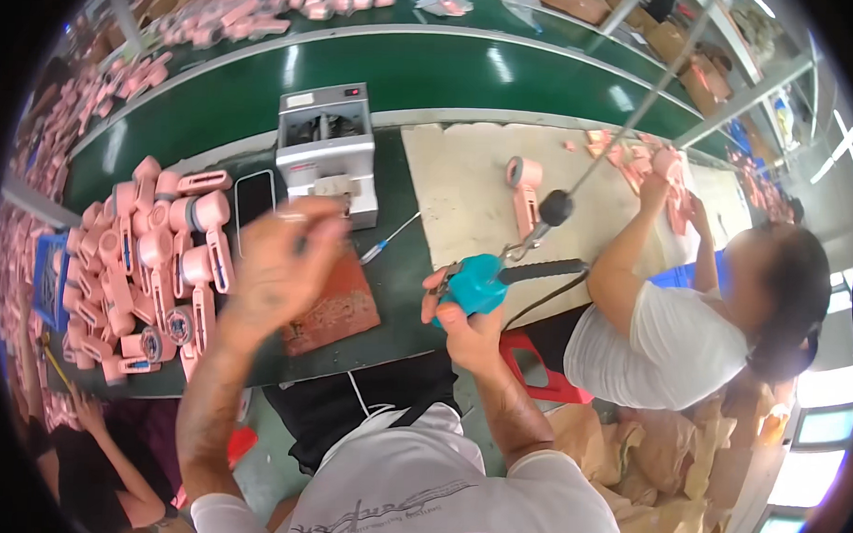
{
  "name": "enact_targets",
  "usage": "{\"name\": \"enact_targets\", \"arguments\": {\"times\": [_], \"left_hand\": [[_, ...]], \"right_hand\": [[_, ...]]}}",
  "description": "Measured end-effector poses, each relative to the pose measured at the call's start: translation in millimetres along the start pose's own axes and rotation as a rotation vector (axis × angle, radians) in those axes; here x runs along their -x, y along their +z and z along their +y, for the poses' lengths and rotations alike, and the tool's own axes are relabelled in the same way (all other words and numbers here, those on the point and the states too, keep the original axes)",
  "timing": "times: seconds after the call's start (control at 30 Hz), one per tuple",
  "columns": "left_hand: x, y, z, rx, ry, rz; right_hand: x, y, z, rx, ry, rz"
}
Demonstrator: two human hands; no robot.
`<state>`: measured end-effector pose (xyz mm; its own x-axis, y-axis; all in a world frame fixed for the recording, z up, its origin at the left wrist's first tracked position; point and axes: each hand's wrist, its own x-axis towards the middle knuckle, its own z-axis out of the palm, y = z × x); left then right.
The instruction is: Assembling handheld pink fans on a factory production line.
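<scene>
My right hand (473, 336) is wrapped around a teal electric screwdriver (476, 281), which hangs from a hook and cable with a dark ball on it. My left hand (293, 262) is over the bench just in front of a grey screw feeder (327, 146). Its fingers look bent but are smeared by motion, so what they hold, if anything, cannot be made out. Partly under that hand lies a worn reddish-brown pad (340, 310). To its left, pink handheld fans (154, 257) with grey rims are heaped on the green bench.
A phone (254, 209) lies between the heap and the feeder. A thin blue-handled screwdriver (377, 250) rests right of the feeder. One pink fan (525, 190) lies on brown cardboard (467, 174). A co-worker (659, 340) handles pink parts at right; another person's arm (110, 443) shows at lower left.
</scene>
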<state>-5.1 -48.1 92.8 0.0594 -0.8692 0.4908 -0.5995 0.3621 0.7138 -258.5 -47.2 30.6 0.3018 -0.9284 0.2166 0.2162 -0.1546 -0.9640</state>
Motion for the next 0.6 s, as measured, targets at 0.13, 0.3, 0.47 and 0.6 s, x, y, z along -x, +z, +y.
{"name": "enact_targets", "arguments": {"times": [0.13, 0.3, 0.47, 0.6], "left_hand": [[-42, 160, 8, 0.050, 0.046, -0.297], [-89, 273, 34, -0.169, -0.184, -0.545], [-79, 324, -6, -0.104, -0.075, -0.319], [-68, 273, -7, -0.048, -0.050, -0.162]], "right_hand": [[24, -13, -11, 0.014, 0.023, 0.111], [48, -8, -11, 0.078, -0.005, 0.164], [55, -11, -7, 0.063, -0.005, 0.145], [52, -27, -17, 0.087, 0.009, 0.185]]}}
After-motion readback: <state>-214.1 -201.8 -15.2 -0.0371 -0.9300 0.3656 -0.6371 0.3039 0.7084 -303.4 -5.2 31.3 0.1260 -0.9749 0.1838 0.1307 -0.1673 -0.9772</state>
